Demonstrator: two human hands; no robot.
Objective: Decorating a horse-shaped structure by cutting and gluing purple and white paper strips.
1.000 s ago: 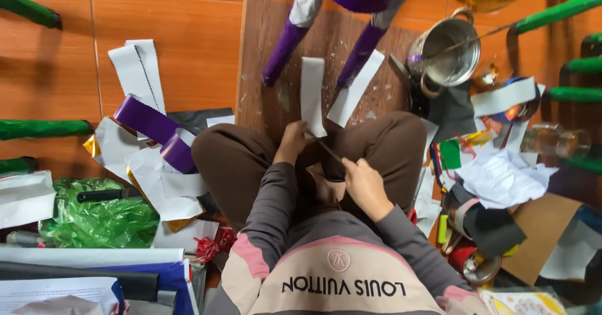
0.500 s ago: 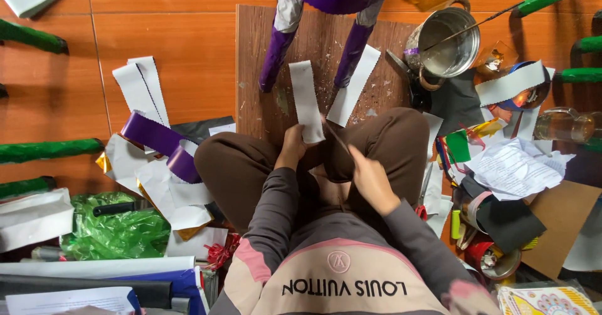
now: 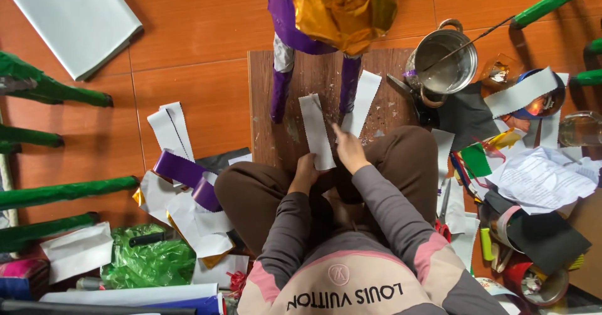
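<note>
White paper strip (image 3: 316,131) is the item in hand: the left hand (image 3: 305,172) pinches its near end between the knees, and the strip runs away from the person onto the brown wooden board (image 3: 313,77). Right hand (image 3: 348,150) rests on the strip's right edge, fingers bent against it; whether it grips or only steadies cannot be told. A second white strip (image 3: 362,100) lies just right of the first, partly hidden behind the right hand.

Near left, a crumpled green plastic bag (image 3: 147,262) sits beside a flat white packet (image 3: 76,250), whose label face is too small to make out. Loose white paper cut-outs (image 3: 188,218) and a purple roll (image 3: 185,174) lie between the bag and the person's left knee. Near right, a red round tin (image 3: 536,283) is cut off by the frame edge; a black sheet (image 3: 545,236) and a crumpled white printed sheet (image 3: 539,177) lie beyond it, and the print is not readable.

Farther off, a steel pot (image 3: 446,61) with a thin rod across it stands at the board's far right corner. A purple-wrapped figure (image 3: 285,52) stands on the board, its top hidden under gold foil (image 3: 342,8) and cut off by the frame. Green-wrapped poles (image 3: 56,193) lie on the orange tile floor (image 3: 194,33) at left, their ends out of view. A pale folded sheet (image 3: 75,17) occupies the far left corner.
</note>
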